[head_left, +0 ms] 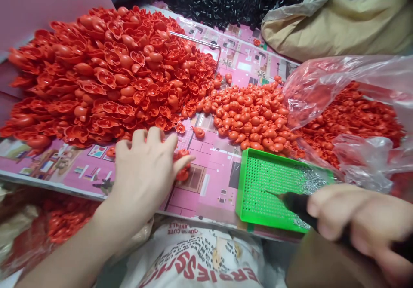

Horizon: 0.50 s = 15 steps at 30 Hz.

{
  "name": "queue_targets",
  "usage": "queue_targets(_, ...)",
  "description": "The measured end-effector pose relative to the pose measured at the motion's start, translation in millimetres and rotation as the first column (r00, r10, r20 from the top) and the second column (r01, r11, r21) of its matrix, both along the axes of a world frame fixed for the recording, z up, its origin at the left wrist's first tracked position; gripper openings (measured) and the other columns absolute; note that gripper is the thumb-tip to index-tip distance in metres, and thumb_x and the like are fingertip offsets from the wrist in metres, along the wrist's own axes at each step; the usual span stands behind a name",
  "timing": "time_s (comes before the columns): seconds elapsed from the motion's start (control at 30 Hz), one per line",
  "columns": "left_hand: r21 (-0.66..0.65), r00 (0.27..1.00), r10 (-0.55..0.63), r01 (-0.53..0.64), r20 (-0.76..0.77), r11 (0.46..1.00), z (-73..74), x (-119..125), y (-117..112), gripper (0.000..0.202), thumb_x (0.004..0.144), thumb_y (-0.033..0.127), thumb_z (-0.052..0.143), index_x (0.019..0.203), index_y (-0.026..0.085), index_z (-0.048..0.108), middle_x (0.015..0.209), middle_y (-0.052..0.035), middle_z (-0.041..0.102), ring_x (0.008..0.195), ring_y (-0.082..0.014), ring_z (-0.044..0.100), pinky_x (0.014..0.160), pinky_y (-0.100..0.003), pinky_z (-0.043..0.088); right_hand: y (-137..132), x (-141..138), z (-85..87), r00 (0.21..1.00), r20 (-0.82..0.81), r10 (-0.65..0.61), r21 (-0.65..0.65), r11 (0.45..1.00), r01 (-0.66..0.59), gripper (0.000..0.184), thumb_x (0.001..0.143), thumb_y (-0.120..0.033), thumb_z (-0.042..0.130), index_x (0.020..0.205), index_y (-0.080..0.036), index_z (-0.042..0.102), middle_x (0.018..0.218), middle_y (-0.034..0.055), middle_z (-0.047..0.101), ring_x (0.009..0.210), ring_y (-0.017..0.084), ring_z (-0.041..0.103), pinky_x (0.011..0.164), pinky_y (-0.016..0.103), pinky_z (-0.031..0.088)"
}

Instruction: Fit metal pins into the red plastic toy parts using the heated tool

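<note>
Black-handled pick (297, 204) above a green perforated tray (258, 185)

The right hand (358, 223) is clenched around the pick's handle, and the fine metal tip sits just over the tray. Silvery metal bits (311, 178) lie scattered across the tray's right end. The tray rests at the near edge of a pink printed sheet (209, 167), just beside a mound of small round orange-red pieces (248, 116).

The left hand (145, 172) lies on the sheet with its fingers curled, its thumb stretched over a small clump of red plastic pieces (181, 165). Whether it is grasping them cannot be told. Behind it rises a large heap of red cup-shaped plastic parts (103, 73). To the right, a clear plastic bag (351, 107) holds more red parts. Farther back lie a heap of black pieces (219, 0) and a tan sack (332, 26).
</note>
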<state>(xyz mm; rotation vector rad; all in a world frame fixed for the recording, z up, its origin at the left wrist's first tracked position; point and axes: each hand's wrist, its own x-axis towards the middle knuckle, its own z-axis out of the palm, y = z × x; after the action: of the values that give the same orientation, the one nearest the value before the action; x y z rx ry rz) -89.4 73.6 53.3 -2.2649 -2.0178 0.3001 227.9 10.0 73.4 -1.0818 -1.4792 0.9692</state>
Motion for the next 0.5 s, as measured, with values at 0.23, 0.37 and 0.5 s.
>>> queue_targets(0.23,-0.031,0.994,0.014,-0.011,0.111,0.999,-15.2,50,45,0.050,0.087,0.050,0.060,0.117,0.011,0.057,0.107,-0.0189,0.065,0.101,-0.0381,0.059,0.083,-0.043,0.040,33,-66,-26.8,0.998,-0.022,-0.060,-0.018,0.998,0.059,0.018,0.078,-0.033,0.065,0.066,-0.022,0.056,0.053,-0.0026,0.052,0.052,0.016,0.055,0.055,0.032,0.049)
queue_targets(0.37,-0.150,0.989,0.006,0.016,0.149,0.989,-22.3,58,58,0.033,0.091,0.037,0.056,0.107,0.009,0.061,0.099,-0.0188,0.071,0.097,-0.0370,0.064,0.082,-0.042,0.038,33,-74,-41.1,0.994,-0.110,-0.014,0.025,1.000,0.017,0.014,0.079,-0.022,0.061,0.068,-0.020,0.054,0.057,-0.0031,0.053,0.054,0.014,0.055,0.059,0.031,0.047)
queue_targets(0.5,-0.130,0.993,-0.003,0.018,0.118,0.991,-16.5,51,51,0.036,0.090,0.040,0.056,0.107,0.008,0.060,0.102,-0.0203,0.069,0.097,-0.0358,0.063,0.079,-0.039,0.038,31,-71,-43.2,0.988,-0.152,0.002,0.016,1.000,0.001,0.012,0.080,-0.017,0.060,0.069,-0.019,0.054,0.060,-0.0030,0.053,0.056,0.013,0.055,0.060,0.031,0.045)
